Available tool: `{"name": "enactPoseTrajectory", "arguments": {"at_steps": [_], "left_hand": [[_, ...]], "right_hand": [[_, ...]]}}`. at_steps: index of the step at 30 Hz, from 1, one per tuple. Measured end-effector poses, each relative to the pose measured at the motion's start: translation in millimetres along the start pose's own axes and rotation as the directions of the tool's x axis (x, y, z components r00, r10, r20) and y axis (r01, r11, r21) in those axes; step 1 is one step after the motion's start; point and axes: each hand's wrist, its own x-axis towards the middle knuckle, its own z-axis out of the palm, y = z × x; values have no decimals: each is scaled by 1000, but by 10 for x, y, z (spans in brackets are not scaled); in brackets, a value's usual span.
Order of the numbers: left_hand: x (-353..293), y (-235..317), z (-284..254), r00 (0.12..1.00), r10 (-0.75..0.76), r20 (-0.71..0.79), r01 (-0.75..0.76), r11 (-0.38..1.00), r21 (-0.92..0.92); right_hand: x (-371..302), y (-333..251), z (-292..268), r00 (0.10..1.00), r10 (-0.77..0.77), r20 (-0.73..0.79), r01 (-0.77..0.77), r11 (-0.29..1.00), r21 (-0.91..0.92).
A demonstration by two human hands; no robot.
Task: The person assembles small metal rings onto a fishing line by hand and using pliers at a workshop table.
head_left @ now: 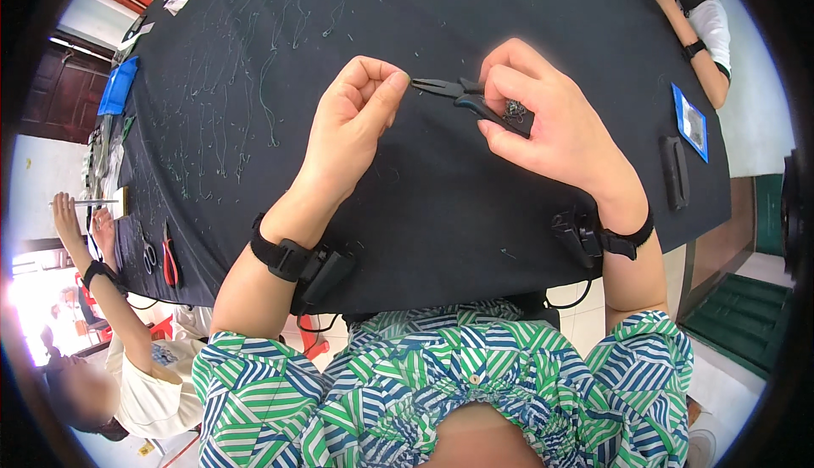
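Pliers [465,93]: between the hands, nose at the left fingertips [395,80] — slim, dark, black-handled
Left hand [349,112]: thumb and forefinger pressed together
Right hand [551,116]: fingers curled round the pliers

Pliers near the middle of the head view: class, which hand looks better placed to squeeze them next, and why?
Probably the right hand: it holds the pliers by the handles. The left hand has thumb and forefinger pinched together at the tips.
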Motion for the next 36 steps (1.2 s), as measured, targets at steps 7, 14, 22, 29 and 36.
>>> {"name": "enactPoseTrajectory", "arguments": {"at_steps": [7, 14, 22, 29, 36], "left_hand": [[2, 16, 29, 999, 31, -29, -30, 999, 12], [2, 16, 27, 998, 49, -30, -46, 996, 80], [15, 3, 31, 997, 50, -52, -44, 992, 115], [28, -12, 23, 993, -22, -117, 47, 976, 210], [67, -33, 19, 983, -7, -182, 40, 983, 179]], "right_hand": [[0, 13, 6, 999, -30, -16, 29, 999, -35], [-4, 37, -2, 998, -56, -8, 56, 997, -44], [-20, 69, 12, 1000, 21, -7, -21, 1000, 0], [-46, 112, -28, 976, 210, -61, -217, 965, -150], [-154, 605, -496, 886, 291, -360, -426, 819, -385]]}}
